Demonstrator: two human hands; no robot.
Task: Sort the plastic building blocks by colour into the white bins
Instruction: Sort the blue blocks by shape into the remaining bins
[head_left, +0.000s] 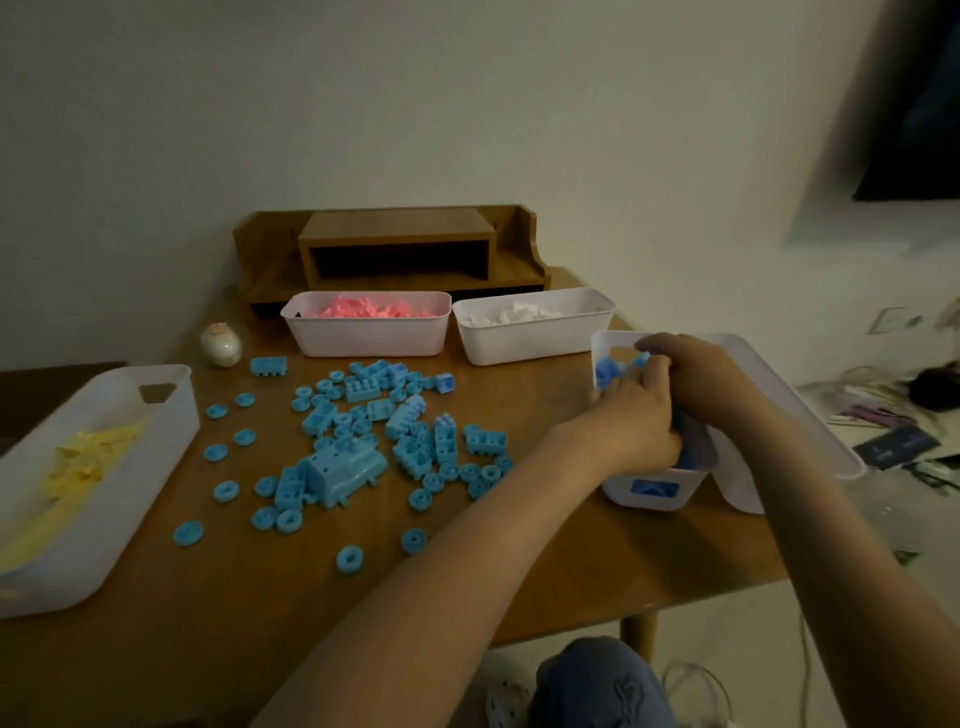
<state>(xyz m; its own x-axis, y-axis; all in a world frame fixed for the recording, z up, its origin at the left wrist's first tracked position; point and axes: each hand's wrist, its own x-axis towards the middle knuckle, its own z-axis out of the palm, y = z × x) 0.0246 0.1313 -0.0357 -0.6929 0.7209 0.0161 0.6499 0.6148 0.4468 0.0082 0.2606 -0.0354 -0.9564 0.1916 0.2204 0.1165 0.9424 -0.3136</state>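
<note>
both your left hand (636, 421) and right hand (698, 379) reach into the blue bin (649, 491) at the tabletop's right edge, probably unloading a handful; fingers curl downward, but i cannot tell if they clamp blocks. loose blue blocks (363, 441) litter the middle, kept within reach of it. the wooden tabletop (234, 613) sits against a plain wall, dimly lit.

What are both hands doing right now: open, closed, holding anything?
Left hand: fingers curled inside the bin of blue blocks; whether it holds anything cannot be told.
Right hand: curled over the same bin; grip cannot be told.
</note>
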